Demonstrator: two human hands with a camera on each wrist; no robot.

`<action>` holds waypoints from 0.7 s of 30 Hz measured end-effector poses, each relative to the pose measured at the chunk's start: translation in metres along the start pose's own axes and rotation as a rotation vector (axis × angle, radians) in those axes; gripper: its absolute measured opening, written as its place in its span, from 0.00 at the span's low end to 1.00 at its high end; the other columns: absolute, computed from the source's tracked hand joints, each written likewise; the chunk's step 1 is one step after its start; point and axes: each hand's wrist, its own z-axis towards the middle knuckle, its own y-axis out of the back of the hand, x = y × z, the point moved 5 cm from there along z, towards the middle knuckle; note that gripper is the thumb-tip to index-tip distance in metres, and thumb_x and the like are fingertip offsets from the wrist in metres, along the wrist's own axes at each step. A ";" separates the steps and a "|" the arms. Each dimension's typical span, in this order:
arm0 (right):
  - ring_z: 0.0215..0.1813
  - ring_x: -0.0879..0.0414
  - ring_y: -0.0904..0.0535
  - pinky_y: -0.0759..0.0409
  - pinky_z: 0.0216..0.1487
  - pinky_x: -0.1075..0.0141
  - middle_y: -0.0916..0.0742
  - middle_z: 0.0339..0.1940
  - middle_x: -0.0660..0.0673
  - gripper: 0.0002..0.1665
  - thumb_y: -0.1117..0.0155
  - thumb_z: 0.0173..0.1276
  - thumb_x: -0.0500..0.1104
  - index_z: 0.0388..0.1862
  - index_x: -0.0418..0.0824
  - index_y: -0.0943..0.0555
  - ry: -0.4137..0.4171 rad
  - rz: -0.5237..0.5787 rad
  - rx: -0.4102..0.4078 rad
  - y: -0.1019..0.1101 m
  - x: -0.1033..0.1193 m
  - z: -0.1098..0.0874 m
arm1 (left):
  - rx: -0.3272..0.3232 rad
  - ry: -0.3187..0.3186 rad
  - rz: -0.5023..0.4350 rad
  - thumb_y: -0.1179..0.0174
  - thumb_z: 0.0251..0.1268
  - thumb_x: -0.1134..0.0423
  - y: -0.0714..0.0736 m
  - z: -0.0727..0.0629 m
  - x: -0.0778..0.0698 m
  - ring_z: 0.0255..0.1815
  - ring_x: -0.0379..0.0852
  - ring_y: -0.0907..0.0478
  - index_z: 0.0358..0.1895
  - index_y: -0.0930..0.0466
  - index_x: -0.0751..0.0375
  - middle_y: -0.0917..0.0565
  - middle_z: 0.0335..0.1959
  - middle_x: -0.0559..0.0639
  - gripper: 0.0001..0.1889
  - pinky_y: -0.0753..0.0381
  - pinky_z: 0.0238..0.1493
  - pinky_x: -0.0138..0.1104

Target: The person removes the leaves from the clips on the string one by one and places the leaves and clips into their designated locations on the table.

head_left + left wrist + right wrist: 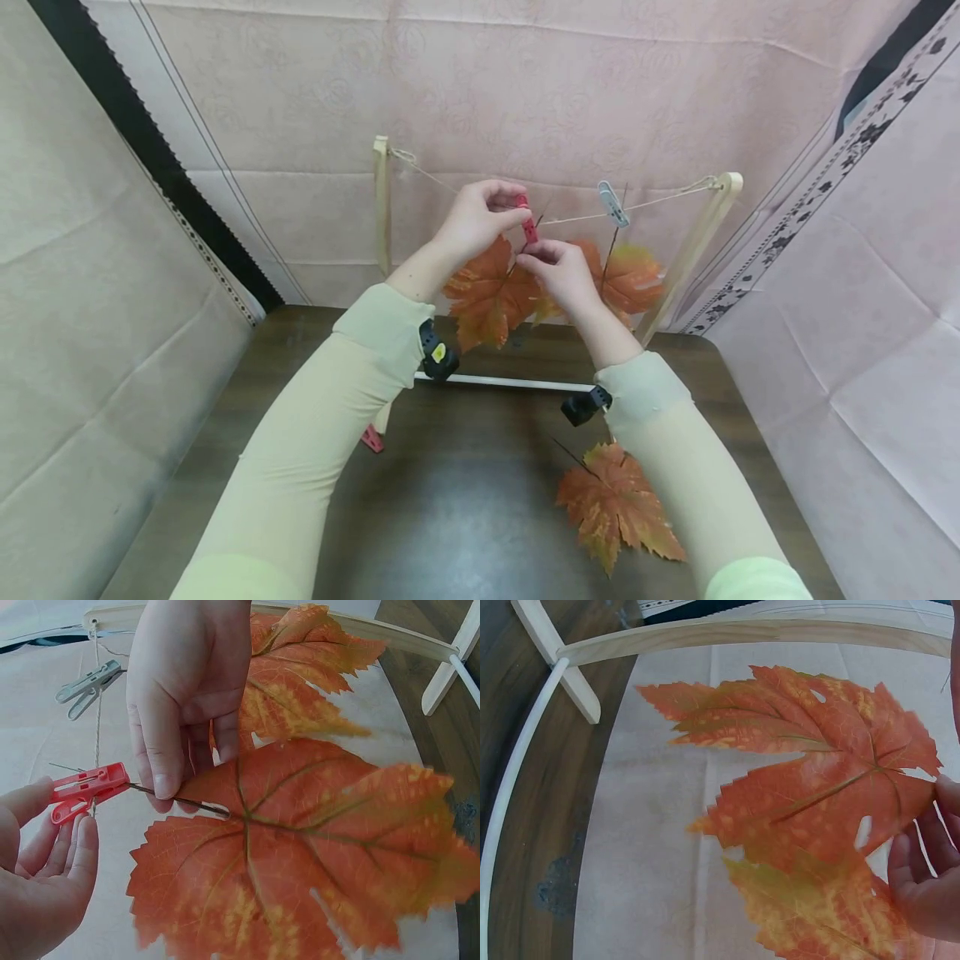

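My left hand (480,218) pinches a red clothespin (91,787) between thumb and fingers, at the string (97,742). The stem of an orange-red maple leaf (300,840) runs into the clothespin. My right hand (561,273) pinches that stem between thumb and fingertips, just below the clothespin; in the right wrist view this hand is partly cut off beside the leaf (840,772). To the right, a second orange-yellow leaf (630,279) hangs from the string by a light blue-grey clothespin (613,204).
The string is tied between two wooden posts (382,208) (697,246), joined low down by a white rod (510,382). Another maple leaf (618,504) lies on the dark wooden table (450,517) by my right forearm. A red clothespin (372,438) lies near the left post's foot.
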 end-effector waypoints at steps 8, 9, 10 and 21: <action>0.38 0.60 0.27 0.27 0.40 0.71 0.15 0.38 0.43 0.16 0.40 0.67 0.43 0.44 0.31 0.19 0.004 0.012 0.005 0.001 0.000 -0.002 | 0.003 -0.007 0.000 0.40 0.63 0.61 0.002 -0.004 0.000 0.50 0.45 0.22 0.55 0.24 0.62 0.18 0.49 0.55 0.18 0.21 0.52 0.32; 0.38 0.60 0.27 0.27 0.40 0.71 0.15 0.38 0.44 0.15 0.40 0.67 0.43 0.44 0.31 0.19 0.007 0.010 0.005 0.001 0.000 -0.002 | 0.003 -0.008 0.001 0.40 0.63 0.61 0.002 -0.004 0.000 0.50 0.45 0.22 0.55 0.23 0.62 0.18 0.49 0.55 0.18 0.21 0.52 0.31; 0.37 0.59 0.27 0.27 0.39 0.71 0.15 0.37 0.45 0.15 0.40 0.67 0.43 0.43 0.32 0.18 0.009 0.005 0.003 0.001 0.000 -0.002 | 0.002 -0.012 0.003 0.40 0.63 0.61 0.002 -0.005 0.000 0.49 0.45 0.22 0.55 0.23 0.62 0.18 0.48 0.55 0.18 0.21 0.51 0.31; 0.29 0.58 0.30 0.31 0.29 0.70 0.17 0.25 0.50 0.09 0.38 0.65 0.40 0.34 0.34 0.17 0.096 -0.025 -0.001 0.000 0.003 -0.008 | -0.018 -0.039 -0.006 0.39 0.61 0.62 0.005 -0.007 -0.002 0.45 0.44 0.21 0.52 0.21 0.63 0.16 0.45 0.55 0.16 0.20 0.47 0.31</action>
